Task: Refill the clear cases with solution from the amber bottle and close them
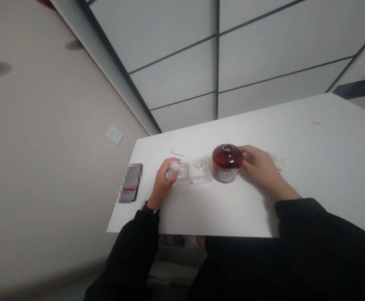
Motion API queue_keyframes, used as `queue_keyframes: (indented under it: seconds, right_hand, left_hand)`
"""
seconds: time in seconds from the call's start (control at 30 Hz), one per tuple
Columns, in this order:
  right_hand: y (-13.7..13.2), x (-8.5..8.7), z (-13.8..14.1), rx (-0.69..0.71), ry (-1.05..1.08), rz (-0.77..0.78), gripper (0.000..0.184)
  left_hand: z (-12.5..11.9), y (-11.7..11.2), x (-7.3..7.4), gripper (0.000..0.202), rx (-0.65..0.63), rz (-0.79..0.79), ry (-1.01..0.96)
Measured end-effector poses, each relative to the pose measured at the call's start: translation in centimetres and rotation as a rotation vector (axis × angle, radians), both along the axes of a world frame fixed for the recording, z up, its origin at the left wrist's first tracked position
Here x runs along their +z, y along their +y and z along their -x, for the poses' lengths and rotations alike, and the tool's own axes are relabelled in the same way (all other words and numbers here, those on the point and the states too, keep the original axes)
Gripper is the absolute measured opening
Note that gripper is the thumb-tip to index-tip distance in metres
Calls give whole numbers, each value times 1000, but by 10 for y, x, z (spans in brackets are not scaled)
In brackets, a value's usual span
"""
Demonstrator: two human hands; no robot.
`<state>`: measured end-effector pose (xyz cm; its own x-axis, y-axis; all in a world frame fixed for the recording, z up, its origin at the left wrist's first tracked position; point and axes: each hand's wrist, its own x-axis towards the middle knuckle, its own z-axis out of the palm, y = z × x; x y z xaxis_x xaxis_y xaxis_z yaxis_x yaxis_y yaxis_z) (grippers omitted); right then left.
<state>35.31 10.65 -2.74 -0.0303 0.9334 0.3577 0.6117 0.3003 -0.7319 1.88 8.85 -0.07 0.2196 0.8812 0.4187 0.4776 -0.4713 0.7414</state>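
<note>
A dark red, glossy round bottle (227,169) with a pale label and an open neck stands upright on the white table. My right hand (257,167) is closed around its right side. To the bottle's left lies a clear plastic tray (201,172) with compartments. My left hand (165,179) curls at the tray's left end, thumb and fingers around a clear, round-topped piece (175,166); I cannot tell whether that piece is separate from the tray. Just behind the tray is a slim, whitish translucent piece (178,152), its kind unclear.
A phone (130,183), partly pixelated, lies near the left edge of the white table (220,213). A pale crumpled thing (280,162) sits behind my right hand. Farther right is a small thin white scrap (316,123). Panelled doors and a wall border the table.
</note>
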Motion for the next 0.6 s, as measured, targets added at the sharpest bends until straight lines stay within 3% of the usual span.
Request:
queue_keyframes:
  seconds: [0.3, 0.6]
  right_hand:
    - [0, -2, 0, -1, 7, -16, 28]
    - [0, 0, 0, 15, 6, -3, 25]
  left_hand:
    - [-5, -6, 1, 25, 92, 25, 12]
    - [-3, -2, 3, 27, 41, -2, 17]
